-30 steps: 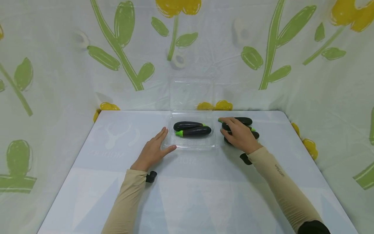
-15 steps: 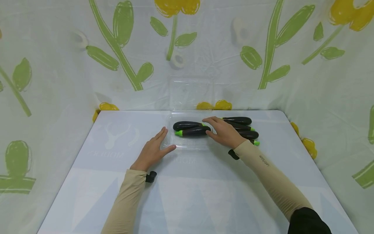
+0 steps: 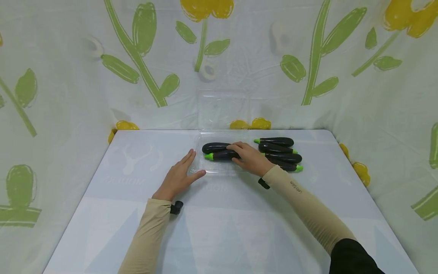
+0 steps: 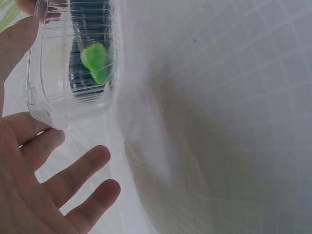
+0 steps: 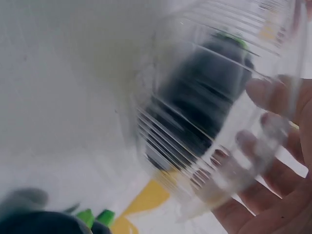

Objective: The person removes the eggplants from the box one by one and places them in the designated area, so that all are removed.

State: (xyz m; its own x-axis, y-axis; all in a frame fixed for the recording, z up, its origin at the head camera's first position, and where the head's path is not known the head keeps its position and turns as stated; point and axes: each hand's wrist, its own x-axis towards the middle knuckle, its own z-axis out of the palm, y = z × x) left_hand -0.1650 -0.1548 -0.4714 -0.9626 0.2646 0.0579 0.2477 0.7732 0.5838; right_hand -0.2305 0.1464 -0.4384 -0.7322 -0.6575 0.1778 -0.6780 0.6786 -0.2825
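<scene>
Two dark eggplants (image 3: pixel 219 155) with green stem ends lie side by side in a clear plastic clamshell box (image 3: pixel 200 167). My right hand (image 3: pixel 251 158) reaches over the box's right side, its fingertips at the right ends of these eggplants and hiding part of them. In the right wrist view, the thumb (image 5: pixel 265 92) and spread fingers show through the clear wall, beside the eggplant (image 5: pixel 195 97). At the box's left front corner, my left hand (image 3: pixel 176 177) rests with its fingers spread. Its thumb and index finger touch the rim (image 4: pixel 31 97) in the left wrist view.
Several more eggplants (image 3: pixel 282 157) lie in a loose stack on the table (image 3: pixel 222 228), right of the box. The box's clear lid (image 3: pixel 222 108) stands raised against the flowered curtain (image 3: pixel 260 76) at the table's back edge.
My right hand has moved left from the stack of eggplants to the ones in the box, carrying nothing visible. My left hand has stayed at the box's corner.
</scene>
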